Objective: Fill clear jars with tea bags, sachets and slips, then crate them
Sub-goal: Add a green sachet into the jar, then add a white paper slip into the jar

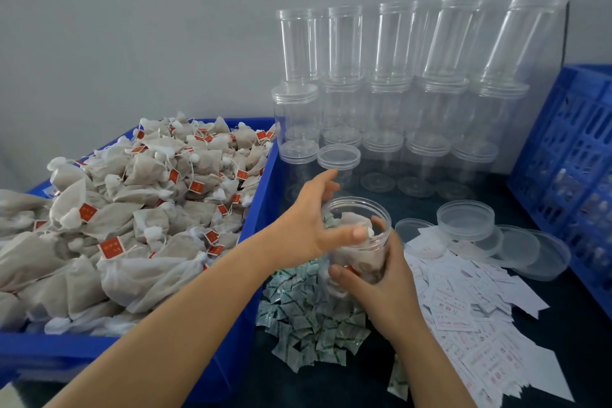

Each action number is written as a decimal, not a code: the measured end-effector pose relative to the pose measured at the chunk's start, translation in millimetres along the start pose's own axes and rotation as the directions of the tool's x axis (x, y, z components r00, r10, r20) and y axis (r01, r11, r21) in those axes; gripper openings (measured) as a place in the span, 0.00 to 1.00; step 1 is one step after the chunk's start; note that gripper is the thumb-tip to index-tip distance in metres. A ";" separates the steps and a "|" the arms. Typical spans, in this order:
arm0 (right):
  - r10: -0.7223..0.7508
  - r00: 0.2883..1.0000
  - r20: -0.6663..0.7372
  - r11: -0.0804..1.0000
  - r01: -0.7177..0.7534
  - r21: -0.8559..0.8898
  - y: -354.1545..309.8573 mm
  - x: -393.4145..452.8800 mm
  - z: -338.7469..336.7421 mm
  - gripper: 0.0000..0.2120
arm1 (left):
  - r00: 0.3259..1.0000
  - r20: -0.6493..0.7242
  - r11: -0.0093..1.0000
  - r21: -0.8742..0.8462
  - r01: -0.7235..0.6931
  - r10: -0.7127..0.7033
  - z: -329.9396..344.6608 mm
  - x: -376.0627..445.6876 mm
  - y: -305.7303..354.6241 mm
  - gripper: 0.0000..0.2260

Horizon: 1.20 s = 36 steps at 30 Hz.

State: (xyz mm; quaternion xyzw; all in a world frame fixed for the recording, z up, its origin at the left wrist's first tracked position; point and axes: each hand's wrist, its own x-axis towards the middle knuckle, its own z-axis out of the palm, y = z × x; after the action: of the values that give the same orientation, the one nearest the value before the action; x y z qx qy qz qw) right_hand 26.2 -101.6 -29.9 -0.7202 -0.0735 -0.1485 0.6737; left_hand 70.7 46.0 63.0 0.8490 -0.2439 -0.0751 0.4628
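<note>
Nearest, two bare forearms reaching in from the bottom edge. Right hand [381,278] wrapped round an open jar [359,235], fingers curled on its wall, holding it tilted above the sachets [314,318]. Left hand [311,225] at the jar's mouth, fingers loosely spread, thumb across the rim beside a white tea bag [356,225] inside; hard to tell whether pinching it. Left, a blue bin [261,209] heaped with tea bags [132,215]. Right, slips [463,308] and loose lids [516,245] on the dark table [546,358]. Behind, stacked empty jars [390,93]; far right, a blue crate [569,149].
</note>
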 end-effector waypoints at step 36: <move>0.500 0.804 0.324 0.311 0.182 -0.933 -269.9 85.7 -125.9 0.27 | 0.949 -0.031 0.941 -0.125 -0.315 0.314 61.3 22.9 81.1 0.41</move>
State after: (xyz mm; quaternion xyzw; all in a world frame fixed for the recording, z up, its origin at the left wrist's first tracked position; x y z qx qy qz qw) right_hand 10.2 -212.5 259.0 -0.9835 -0.0927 0.1291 0.0862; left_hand 41.0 -47.7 97.6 0.7681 -0.3683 -0.0112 0.5236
